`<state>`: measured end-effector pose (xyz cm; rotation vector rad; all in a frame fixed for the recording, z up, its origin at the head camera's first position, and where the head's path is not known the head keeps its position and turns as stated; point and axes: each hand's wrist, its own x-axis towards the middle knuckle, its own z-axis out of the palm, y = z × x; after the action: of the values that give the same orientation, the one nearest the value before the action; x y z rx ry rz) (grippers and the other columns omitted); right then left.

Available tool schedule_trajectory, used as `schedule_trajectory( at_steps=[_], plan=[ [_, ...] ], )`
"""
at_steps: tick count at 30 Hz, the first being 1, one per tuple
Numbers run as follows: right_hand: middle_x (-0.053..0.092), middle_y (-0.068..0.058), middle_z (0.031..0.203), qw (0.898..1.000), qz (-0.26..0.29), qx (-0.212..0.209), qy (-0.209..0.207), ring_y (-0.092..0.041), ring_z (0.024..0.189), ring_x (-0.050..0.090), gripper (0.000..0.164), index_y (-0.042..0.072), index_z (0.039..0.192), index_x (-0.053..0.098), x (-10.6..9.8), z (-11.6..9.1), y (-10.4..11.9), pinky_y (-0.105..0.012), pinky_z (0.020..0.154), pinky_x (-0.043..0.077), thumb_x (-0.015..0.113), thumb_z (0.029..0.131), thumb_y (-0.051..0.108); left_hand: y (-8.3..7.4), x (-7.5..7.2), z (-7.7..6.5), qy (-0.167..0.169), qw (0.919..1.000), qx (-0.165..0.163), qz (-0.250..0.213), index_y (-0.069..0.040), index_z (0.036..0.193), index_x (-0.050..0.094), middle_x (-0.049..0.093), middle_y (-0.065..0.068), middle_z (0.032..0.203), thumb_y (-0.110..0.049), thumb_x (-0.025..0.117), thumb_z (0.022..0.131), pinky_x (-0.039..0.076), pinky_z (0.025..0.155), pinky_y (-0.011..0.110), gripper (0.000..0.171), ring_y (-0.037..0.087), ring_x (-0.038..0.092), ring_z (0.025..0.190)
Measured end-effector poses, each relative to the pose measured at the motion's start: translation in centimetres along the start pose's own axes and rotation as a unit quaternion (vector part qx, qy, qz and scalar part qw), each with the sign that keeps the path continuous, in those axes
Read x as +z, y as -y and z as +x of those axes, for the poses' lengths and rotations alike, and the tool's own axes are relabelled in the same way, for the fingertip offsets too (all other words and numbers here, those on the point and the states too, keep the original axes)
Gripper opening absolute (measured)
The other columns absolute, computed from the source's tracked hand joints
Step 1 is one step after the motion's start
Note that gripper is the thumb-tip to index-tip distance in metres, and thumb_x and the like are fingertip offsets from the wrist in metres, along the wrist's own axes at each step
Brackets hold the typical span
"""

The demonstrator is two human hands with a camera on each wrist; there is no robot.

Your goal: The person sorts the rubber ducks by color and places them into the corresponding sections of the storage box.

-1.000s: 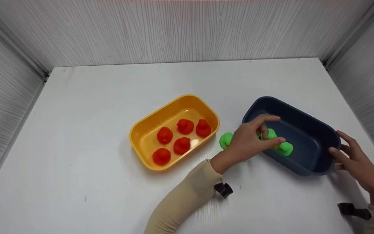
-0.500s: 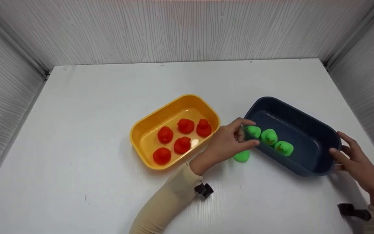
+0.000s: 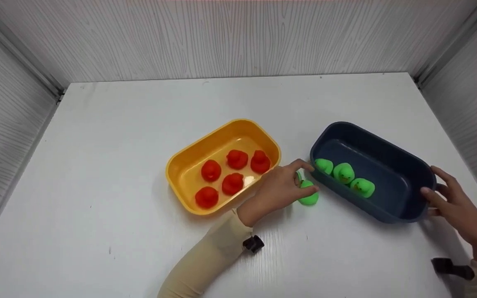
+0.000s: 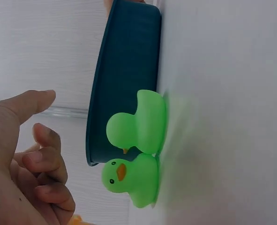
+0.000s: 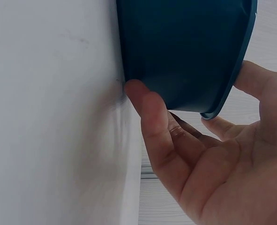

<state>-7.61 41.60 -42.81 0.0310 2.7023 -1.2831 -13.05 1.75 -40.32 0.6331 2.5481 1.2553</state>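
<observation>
In the head view my left hand (image 3: 278, 188) hovers over two green rubber ducks, thumb and forefinger spread apart with nothing between them. One green duck (image 3: 309, 199) shows below the thumb; the other is mostly hidden behind the fingers. The left wrist view has both, a duck in profile (image 4: 150, 122) touching one that faces the camera (image 4: 145, 183), beside the outer wall of a dark blue plastic tub (image 4: 124, 61). Three more green ducks (image 3: 344, 173) line the tub's near side, inside. My right hand (image 3: 456, 207) grips the tub's right end, thumb at the rim, fingers against the outer wall.
Left of the ducks stands a yellow tub (image 3: 173, 171) with several red rubber ducks (image 3: 210, 170) in it. Both tubs are on a white table (image 3: 97, 165), bounded by pale wood-grain panels (image 3: 238, 41) at the back and sides.
My left hand has drawn back leftward from over the blue tub to the two ducks outside it, uncovering the three ducks inside. The right hand has kept its hold on the tub.
</observation>
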Motion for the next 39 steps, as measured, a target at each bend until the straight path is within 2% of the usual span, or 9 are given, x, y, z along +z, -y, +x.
schedule_trajectory(
  at_steps=[4,7,10,15,19,23,29,35,39],
  plan=[
    [0.032,-0.03,0.131,1.0,-0.002,-0.001,0.002,0.015,0.09,0.053,0.066,0.032,0.155,0.001,-0.1,0.0,0.0,-0.017,0.067,0.05,0.042,0.103,0.024,0.2,0.3,0.0,0.007,0.9977,-0.025,0.063,-0.023,0.118,0.062,0.05,-0.005,0.061,-0.046,0.069,0.085,0.035,0.051,0.02,0.04,0.012,0.044,0.057],
    [0.03,-0.033,0.131,1.0,-0.002,0.0,0.002,0.014,0.089,0.053,0.066,0.032,0.155,0.001,-0.1,0.0,-0.1,-0.017,0.067,0.05,0.042,0.104,0.024,0.3,0.7,0.1,0.004,0.9922,-0.038,0.119,-0.026,0.116,0.063,0.055,-0.006,0.068,-0.048,0.068,0.084,0.037,0.056,0.022,0.039,0.013,0.05,0.066],
    [0.029,-0.034,0.131,1.0,-0.003,0.001,0.001,0.013,0.089,0.054,0.066,0.032,0.155,0.001,0.0,0.0,-0.1,-0.017,0.067,0.05,0.042,0.104,0.024,0.5,1.1,0.3,0.006,0.9874,-0.052,0.149,-0.028,0.116,0.063,0.06,-0.007,0.074,-0.049,0.068,0.084,0.039,0.062,0.024,0.039,0.013,0.053,0.074],
    [0.031,-0.032,0.131,1.0,-0.005,-0.001,-0.001,0.012,0.088,0.054,0.066,0.032,0.155,0.001,-0.1,0.1,-0.1,-0.018,0.066,0.05,0.042,0.103,0.024,0.9,1.3,0.5,0.016,0.988,-0.06,0.142,-0.026,0.12,0.062,0.059,-0.008,0.069,-0.046,0.068,0.086,0.041,0.063,0.023,0.04,0.013,0.054,0.073],
    [0.031,-0.032,0.131,1.0,-0.004,0.001,-0.002,0.013,0.088,0.053,0.066,0.032,0.155,0.002,-0.1,0.1,-0.1,-0.017,0.066,0.05,0.042,0.103,0.025,1.2,1.3,0.6,0.023,0.9889,-0.059,0.135,-0.025,0.123,0.062,0.061,-0.008,0.078,-0.044,0.068,0.087,0.043,0.066,0.024,0.041,0.013,0.053,0.076],
    [0.026,-0.039,0.135,1.0,0.0,0.005,0.0,0.015,0.089,0.052,0.066,0.032,0.155,0.001,0.0,0.0,-0.1,-0.016,0.067,0.05,0.041,0.104,0.025,1.3,1.5,0.8,0.03,0.9869,-0.059,0.147,-0.026,0.125,0.061,0.064,-0.007,0.087,-0.043,0.068,0.087,0.045,0.072,0.025,0.042,0.014,0.053,0.081],
    [0.021,-0.045,0.138,1.0,0.002,0.01,0.004,0.019,0.09,0.049,0.067,0.031,0.155,-0.001,0.1,0.0,-0.1,-0.016,0.066,0.05,0.041,0.104,0.027,1.1,1.9,1.2,0.045,0.9843,-0.061,0.159,-0.025,0.124,0.061,0.064,-0.009,0.09,-0.042,0.068,0.087,0.043,0.081,0.03,0.04,0.013,0.053,0.085],
    [0.036,-0.025,0.13,1.0,-0.004,0.001,0.001,0.015,0.09,0.053,0.066,0.029,0.155,0.002,0.0,0.0,0.0,-0.018,0.067,0.051,0.042,0.103,0.024,1.1,1.9,1.2,0.045,0.9844,-0.055,0.161,-0.025,0.119,0.064,0.063,-0.011,0.088,-0.036,0.066,0.088,0.042,0.083,0.031,0.033,0.012,0.053,0.084],
    [0.032,-0.031,0.132,1.0,-0.003,0.004,0.003,0.016,0.09,0.052,0.066,0.03,0.155,0.001,0.0,0.1,0.0,-0.018,0.067,0.051,0.042,0.103,0.024,1.1,1.8,1.1,0.048,0.9864,-0.057,0.146,-0.023,0.121,0.063,0.063,-0.01,0.09,-0.033,0.067,0.088,0.042,0.081,0.028,0.035,0.012,0.051,0.085]
  ],
)
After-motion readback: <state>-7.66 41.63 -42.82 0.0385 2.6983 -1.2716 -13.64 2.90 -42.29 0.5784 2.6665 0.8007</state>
